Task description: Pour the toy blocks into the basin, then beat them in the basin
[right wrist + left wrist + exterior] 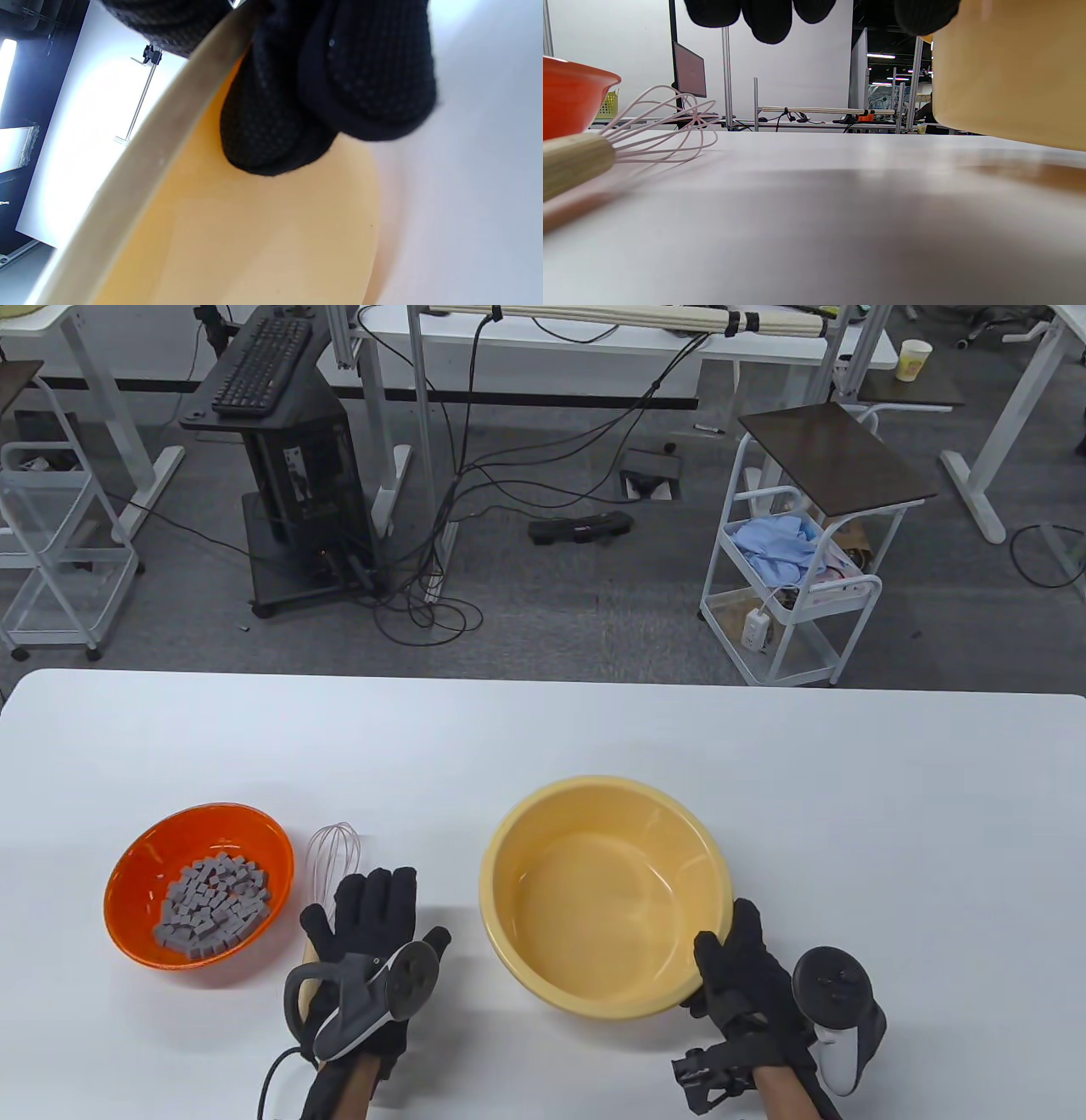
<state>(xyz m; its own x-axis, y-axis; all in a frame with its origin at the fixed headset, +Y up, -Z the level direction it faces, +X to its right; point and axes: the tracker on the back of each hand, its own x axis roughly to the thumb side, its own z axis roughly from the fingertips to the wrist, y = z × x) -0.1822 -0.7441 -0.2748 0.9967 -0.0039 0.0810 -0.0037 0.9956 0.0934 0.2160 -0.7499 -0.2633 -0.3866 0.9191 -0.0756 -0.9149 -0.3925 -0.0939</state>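
Several small grey toy blocks (216, 908) lie in an orange bowl (136, 848) at the table's left. To its right lies a whisk (333, 853) with pink wires and a wooden handle. My left hand (373, 912) hovers flat over the handle end with fingers straight and spread, holding nothing. In the left wrist view the whisk (666, 127) rests on the table left of my fingertips (768, 17). The yellow basin (509, 831) stands in the middle and holds nothing. My right hand (730, 950) grips its near right rim, fingers (365, 72) on the outer wall (237, 237).
The white table (543, 729) stretches wide beyond the bowl and the basin. In the left wrist view the orange bowl (568, 97) is at the left and the basin (1009, 72) close at the right. Carts, desks and cables stand on the floor beyond.
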